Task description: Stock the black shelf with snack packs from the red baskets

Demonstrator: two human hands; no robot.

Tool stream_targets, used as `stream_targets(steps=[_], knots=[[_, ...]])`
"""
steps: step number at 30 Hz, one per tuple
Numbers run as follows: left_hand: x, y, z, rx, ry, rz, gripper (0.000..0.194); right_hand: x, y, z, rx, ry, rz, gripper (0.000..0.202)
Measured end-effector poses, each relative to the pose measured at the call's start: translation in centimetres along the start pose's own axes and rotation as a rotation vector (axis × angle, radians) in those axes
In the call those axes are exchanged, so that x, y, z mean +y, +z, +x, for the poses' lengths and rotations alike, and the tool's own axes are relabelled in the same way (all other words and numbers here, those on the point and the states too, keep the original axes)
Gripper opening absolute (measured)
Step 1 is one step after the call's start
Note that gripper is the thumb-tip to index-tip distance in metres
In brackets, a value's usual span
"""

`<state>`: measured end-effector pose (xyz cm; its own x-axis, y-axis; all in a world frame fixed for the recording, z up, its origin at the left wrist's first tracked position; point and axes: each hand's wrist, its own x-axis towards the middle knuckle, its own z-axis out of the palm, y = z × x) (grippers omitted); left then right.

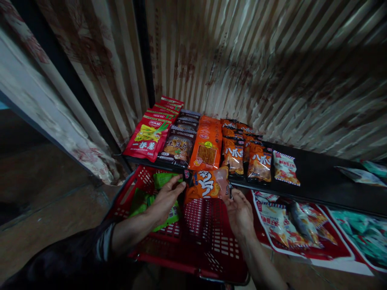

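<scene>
An orange and black snack bag [207, 184] is stretched sideways between my two hands, just in front of the shelf's edge and above a red basket [223, 257]. My left hand [165, 199] pinches its left end, and my right hand [240, 211] grips its right end. Matching orange bags [259, 163] stand in rows on the black shelf [314, 177] behind it. Left of these are a flat orange packet [208, 143], dark brown packets [177, 145] and red packets [148, 135]. Green packets [172, 215] lie in the basket under my left hand.
A small white and red bag [286, 168] lies on the shelf, with other bags [359, 175] farther right. Below the shelf at right, red baskets hold white and red bags [273, 221] and teal bags [361, 233]. A patterned curtain [242, 60] hangs behind; a dark post [145, 52] rises at the shelf's left.
</scene>
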<state>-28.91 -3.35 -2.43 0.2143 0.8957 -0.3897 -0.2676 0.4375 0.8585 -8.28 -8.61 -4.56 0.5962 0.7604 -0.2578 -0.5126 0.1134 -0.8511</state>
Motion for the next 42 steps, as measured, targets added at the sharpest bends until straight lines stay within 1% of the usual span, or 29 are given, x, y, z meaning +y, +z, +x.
stream_targets(steps=[3, 10, 12, 15, 19, 22, 26, 30, 33, 35, 37, 39, 42], knots=[[0.3, 0.3, 0.4, 0.038, 0.106, 0.01, 0.048, 0.1, -0.4, 0.2, -0.061, -0.001, -0.071, 0.031], [0.9, -0.1, 1.2, 0.031, 0.24, 0.04, 0.049, 0.8, -1.6, 0.5, -0.236, 0.092, -0.208, 0.027], [1.2, -0.4, 1.2, 0.043, 0.276, 0.085, 0.047, 0.9, -1.6, 0.6, -0.264, 0.09, -0.223, 0.029], [1.4, -0.7, 1.3, 0.076, 0.316, 0.188, 0.039, 0.8, -1.4, 0.6, -0.3, 0.102, -0.174, 0.03], [1.4, -1.3, 1.5, 0.124, 0.362, 0.294, 0.033, 0.6, -1.0, 0.3, -0.289, 0.123, -0.142, 0.029], [1.5, -1.5, 1.6, 0.131, 0.366, 0.335, 0.031, 0.7, -0.9, 0.1, -0.286, 0.118, -0.146, 0.03], [2.1, -1.3, 1.4, 0.084, 0.345, 0.312, 0.028, 1.0, -1.2, 0.2, -0.291, 0.096, -0.167, 0.028], [2.7, -1.2, 1.2, 0.052, 0.293, 0.277, 0.027, 1.4, -1.5, 0.8, -0.31, 0.063, -0.239, 0.028], [2.8, -1.5, 1.5, 0.033, 0.266, 0.298, 0.028, 1.5, -1.6, 1.1, -0.342, 0.058, -0.283, 0.029], [2.7, -1.8, 1.9, 0.02, 0.287, 0.334, 0.028, 1.5, -1.7, 1.2, -0.368, 0.051, -0.319, 0.029], [2.7, -2.1, 2.1, 0.031, 0.328, 0.382, 0.029, 1.5, -1.7, 1.1, -0.392, 0.048, -0.35, 0.03], [3.1, -2.2, 2.1, 0.064, 0.373, 0.436, 0.029, 1.4, -1.7, 1.0, -0.421, 0.065, -0.37, 0.031], [4.2, -2.0, 1.5, 0.143, 0.439, 0.512, 0.03, 1.6, -1.3, 0.4, -0.456, 0.087, -0.401, 0.031]])
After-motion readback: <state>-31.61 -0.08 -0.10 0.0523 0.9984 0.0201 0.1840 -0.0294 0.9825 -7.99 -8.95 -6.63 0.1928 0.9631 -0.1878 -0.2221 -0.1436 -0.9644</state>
